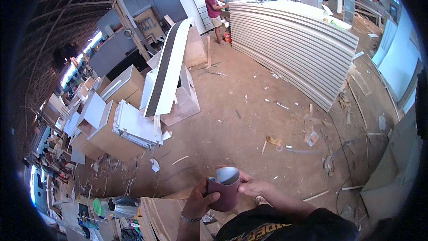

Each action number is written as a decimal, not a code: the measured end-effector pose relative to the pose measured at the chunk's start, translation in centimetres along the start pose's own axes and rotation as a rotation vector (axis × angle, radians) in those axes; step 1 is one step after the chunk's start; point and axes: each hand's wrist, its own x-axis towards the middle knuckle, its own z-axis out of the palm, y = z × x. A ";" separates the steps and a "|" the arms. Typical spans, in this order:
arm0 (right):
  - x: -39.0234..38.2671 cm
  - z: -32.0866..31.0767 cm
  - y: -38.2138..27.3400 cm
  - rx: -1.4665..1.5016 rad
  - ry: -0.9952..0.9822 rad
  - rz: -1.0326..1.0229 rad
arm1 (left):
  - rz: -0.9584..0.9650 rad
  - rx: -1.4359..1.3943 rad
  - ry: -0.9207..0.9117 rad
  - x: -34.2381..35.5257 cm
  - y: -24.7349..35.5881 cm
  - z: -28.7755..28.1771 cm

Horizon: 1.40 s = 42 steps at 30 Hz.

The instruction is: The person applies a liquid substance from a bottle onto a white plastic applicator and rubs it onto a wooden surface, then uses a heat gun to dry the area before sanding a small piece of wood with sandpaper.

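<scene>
The head view showed a woodworking shop with a dusty brown floor [249,107] littered with offcuts, a tall stack of white panels [294,40] far beyond the fingers, cabinet boxes [111,125] off to their left, and another person [214,9] working well away at the back. Close in, a roll of maroon sandpaper [224,187] stood upright between both hands, the left hand [198,203] wrapped around its side and the right hand [254,186] gripping its top edge, apparently to steady it, while plywood sheets [160,216] lay just below the left fingers.
</scene>
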 end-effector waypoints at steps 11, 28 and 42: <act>2.3 3.1 3.4 0.155 0.033 0.008 | 0.216 -0.053 0.268 -5.2 1.4 -7.2; 5.7 13.7 3.1 -0.800 0.665 0.065 | 0.441 0.272 0.374 -10.3 3.1 -19.4; 3.8 16.5 -1.0 -0.924 0.817 -0.092 | 0.542 0.430 0.272 -6.3 7.0 -16.8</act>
